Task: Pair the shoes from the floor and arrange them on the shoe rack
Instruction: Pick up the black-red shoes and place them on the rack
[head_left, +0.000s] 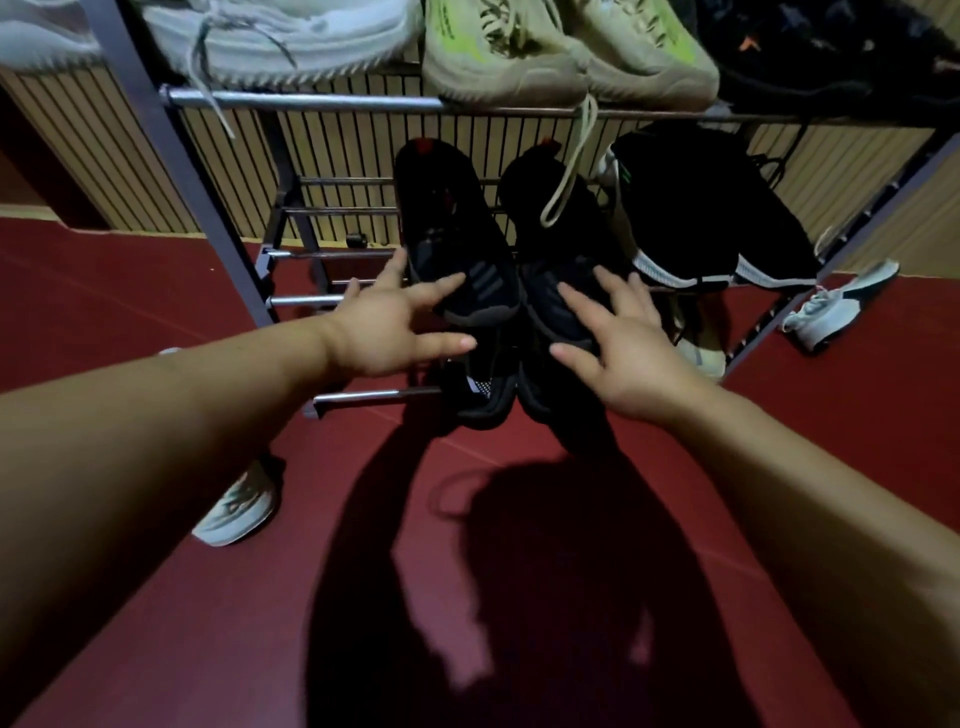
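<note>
Though splayed and empty, fingers (442, 289) of left hand (382, 335), right hand (621, 358) at black shoes (457, 234), steel-rod rack (311, 100)

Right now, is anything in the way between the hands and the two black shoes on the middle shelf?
Nothing visible. The left hand and right hand are at the black shoes' toes; a lace dangles farther back.

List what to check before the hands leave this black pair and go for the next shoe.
1. Black pair side by side on the rack: ok.
2. Left hand holding nothing, fingers straight: ok.
3. Right hand holding nothing: ok.
4. Floor free of shoes: not ok; pale sneaker right of the rack, second sneaker at left.
5. Those two match: cannot tell.
6. Beige lace clear of the pair: not ok, hangs over one shoe.
</note>
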